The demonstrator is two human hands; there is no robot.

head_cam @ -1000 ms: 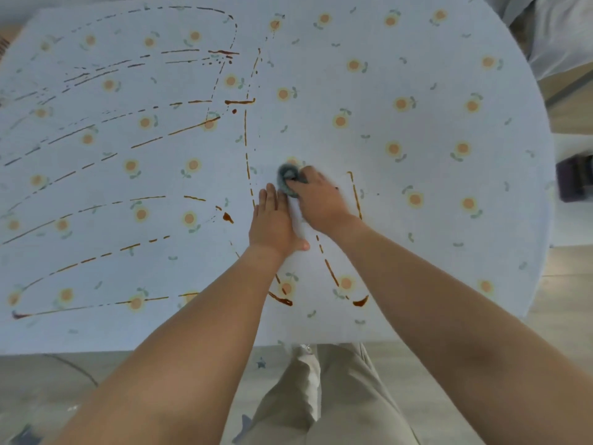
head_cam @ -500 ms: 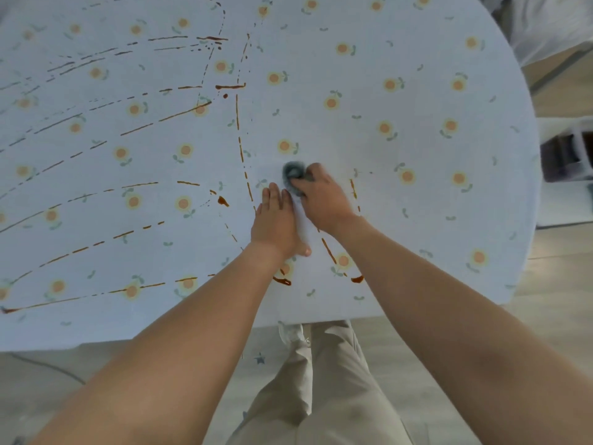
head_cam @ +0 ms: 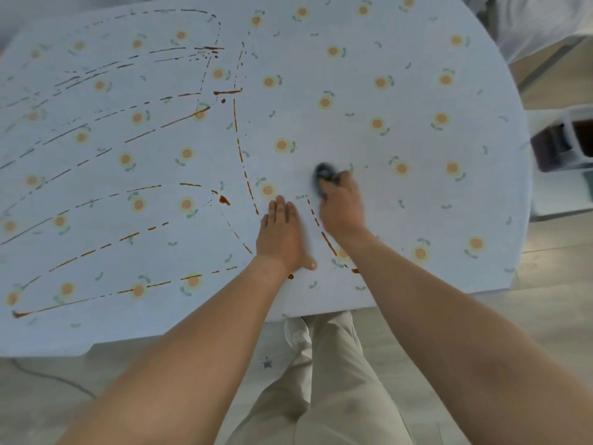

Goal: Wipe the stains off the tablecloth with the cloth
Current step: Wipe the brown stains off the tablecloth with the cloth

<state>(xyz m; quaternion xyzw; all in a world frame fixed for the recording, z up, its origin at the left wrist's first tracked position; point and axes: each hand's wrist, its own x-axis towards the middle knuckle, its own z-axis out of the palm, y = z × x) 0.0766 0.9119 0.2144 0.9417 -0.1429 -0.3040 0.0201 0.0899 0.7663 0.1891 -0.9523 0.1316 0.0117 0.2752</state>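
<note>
The right hand (head_cam: 341, 205) curls round a bunched dark cloth (head_cam: 323, 175), pressing it on the tablecloth (head_cam: 401, 101) near the desk's near edge. Just beside it the left hand (head_cam: 282, 236) lies flat, fingers straight, on the tablecloth. A brown dashed stain (head_cam: 316, 220) runs between them; more stains (head_cam: 144, 133) streak the left side.

Table under pale flowered tablecloth (head_cam: 401, 101); brown stains (head_cam: 239, 146) streak it; grey cloth (head_cam: 322, 175) on top.
</note>
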